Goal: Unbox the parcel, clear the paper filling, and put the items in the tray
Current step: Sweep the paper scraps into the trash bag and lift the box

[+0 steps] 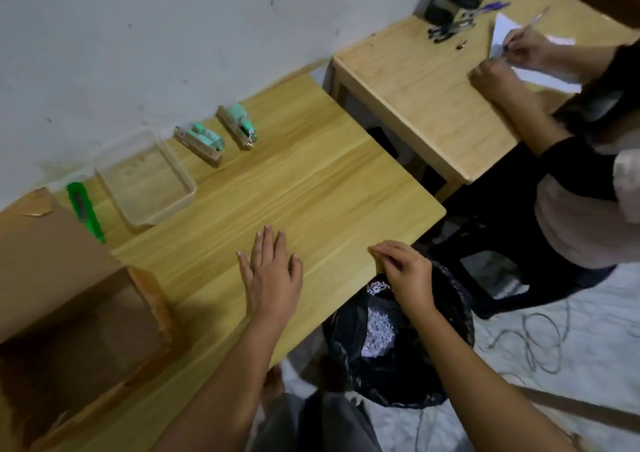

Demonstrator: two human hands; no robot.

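An open brown cardboard box [69, 299] sits at the near left of the wooden table [311, 188]; its inside looks dark and holds nothing I can make out. A clear plastic tray [183, 183] stands by the wall with nothing in it. To its right lie two packaged items with teal contents, one [200, 141] beside the tray and another [239, 125] further right. My left hand [272, 275] rests flat on the table, fingers spread. My right hand [405, 271] hovers at the table's edge over a black bin bag [415, 365], fingers curled, holding nothing visible.
A green utility knife [85, 211] lies between box and tray. White shredded paper [379, 323] sits inside the bin bag. A second wooden table [426, 95] to the right holds pens and a mesh pen holder; another person writes there. Cables lie on the floor.
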